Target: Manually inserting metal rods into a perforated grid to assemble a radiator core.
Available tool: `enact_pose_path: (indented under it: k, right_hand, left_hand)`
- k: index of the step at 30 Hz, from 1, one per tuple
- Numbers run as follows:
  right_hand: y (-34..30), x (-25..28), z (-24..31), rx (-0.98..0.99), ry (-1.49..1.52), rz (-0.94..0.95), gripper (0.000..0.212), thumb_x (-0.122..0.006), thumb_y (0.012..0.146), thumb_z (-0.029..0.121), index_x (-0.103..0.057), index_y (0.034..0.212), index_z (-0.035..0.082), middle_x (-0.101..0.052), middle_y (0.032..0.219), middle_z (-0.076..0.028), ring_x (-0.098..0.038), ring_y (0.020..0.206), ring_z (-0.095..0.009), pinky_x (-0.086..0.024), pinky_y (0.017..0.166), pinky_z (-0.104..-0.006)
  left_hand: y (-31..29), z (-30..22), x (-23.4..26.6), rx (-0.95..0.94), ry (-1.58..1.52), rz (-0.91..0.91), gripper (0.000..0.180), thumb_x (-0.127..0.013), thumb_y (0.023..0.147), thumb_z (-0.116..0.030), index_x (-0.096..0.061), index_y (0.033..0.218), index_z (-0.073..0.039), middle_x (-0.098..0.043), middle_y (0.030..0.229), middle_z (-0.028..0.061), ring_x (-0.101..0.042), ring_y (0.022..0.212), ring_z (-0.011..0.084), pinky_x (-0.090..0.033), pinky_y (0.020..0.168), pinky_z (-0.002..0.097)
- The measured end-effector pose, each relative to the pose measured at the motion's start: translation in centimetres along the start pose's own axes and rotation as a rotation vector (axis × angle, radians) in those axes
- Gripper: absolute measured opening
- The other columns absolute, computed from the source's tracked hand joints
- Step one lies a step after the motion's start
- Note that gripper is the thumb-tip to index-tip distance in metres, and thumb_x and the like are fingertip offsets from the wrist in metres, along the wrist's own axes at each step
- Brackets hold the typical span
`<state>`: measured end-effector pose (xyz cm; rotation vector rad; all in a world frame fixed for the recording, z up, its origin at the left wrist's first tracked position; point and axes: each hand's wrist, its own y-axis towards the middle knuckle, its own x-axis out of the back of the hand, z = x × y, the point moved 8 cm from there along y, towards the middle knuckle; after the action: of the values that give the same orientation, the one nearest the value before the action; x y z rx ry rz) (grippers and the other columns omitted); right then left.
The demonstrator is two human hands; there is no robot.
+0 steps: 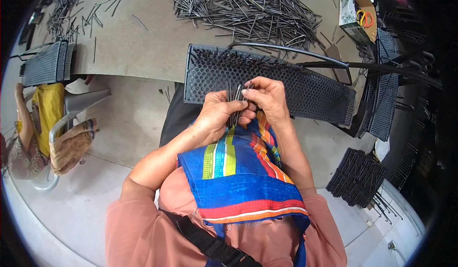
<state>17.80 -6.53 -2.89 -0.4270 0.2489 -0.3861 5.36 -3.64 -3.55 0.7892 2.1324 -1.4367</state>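
My left hand (217,109) is closed round a small bundle of thin dark sticks (232,95), which stand roughly upright above my lap. At the right side of that bundle, my right hand (271,97) pinches stick ends between thumb and fingers; how many it grips is hidden. Just beyond both hands lies a long black perforated tray (310,95), tilted toward me. Rows of short dark sticks (224,57) poke through its holes along the far side. A black curved handle (286,47) arches over it.
A big heap of dark sticks (248,14) covers the far table (129,47), with another heap (62,9) far left. Scissors (365,19) stand in a cardboard box (350,14). More perforated trays (384,86) are at right, above a dark stack (358,176). Another person's arm (24,114) shows at left.
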Motion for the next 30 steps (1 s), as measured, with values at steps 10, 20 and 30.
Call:
enact_pose_path:
  k: [10, 20, 30]
  right_hand:
    - [-0.1, 2.8, 0.8, 0.081, 0.188, -0.184, 0.008, -0.067, 0.087, 0.004, -0.068, 0.091, -0.002, -0.068, 0.075, -0.01, -0.044, 0.044, -0.004, -0.032, 0.041, -0.0166]
    - [-0.8, 2.0, 6.9, 0.806, -0.645, -0.518, 0.01, -0.071, 0.081, -0.003, -0.07, 0.091, -0.001, -0.064, 0.077, -0.006, -0.059, 0.064, -0.011, -0.046, 0.056, -0.0244]
    - [-2.0, 0.7, 7.3, 0.835, -0.865, -0.446, 0.018, -0.071, 0.079, 0.002, -0.071, 0.097, 0.003, -0.063, 0.086, -0.011, -0.064, 0.067, -0.02, -0.049, 0.058, -0.0299]
  left_hand:
    - [0.6, 0.9, 1.2, -0.03, 0.061, -0.134, 0.013, -0.056, 0.094, -0.001, -0.064, 0.102, 0.005, -0.071, 0.093, 0.0178, -0.071, 0.075, 0.0235, -0.061, 0.062, 0.0331]
    - [1.2, 0.4, 0.5, -0.068, 0.129, -0.113, 0.011, -0.054, 0.093, 0.001, -0.057, 0.103, 0.003, -0.07, 0.088, 0.0163, -0.07, 0.07, 0.0213, -0.059, 0.058, 0.031]
    - [1.0, 0.2, 0.1, -0.036, 0.095, -0.078, 0.006, -0.057, 0.092, 0.0, -0.062, 0.096, 0.003, -0.07, 0.085, 0.0162, -0.07, 0.068, 0.0196, -0.058, 0.054, 0.0286]
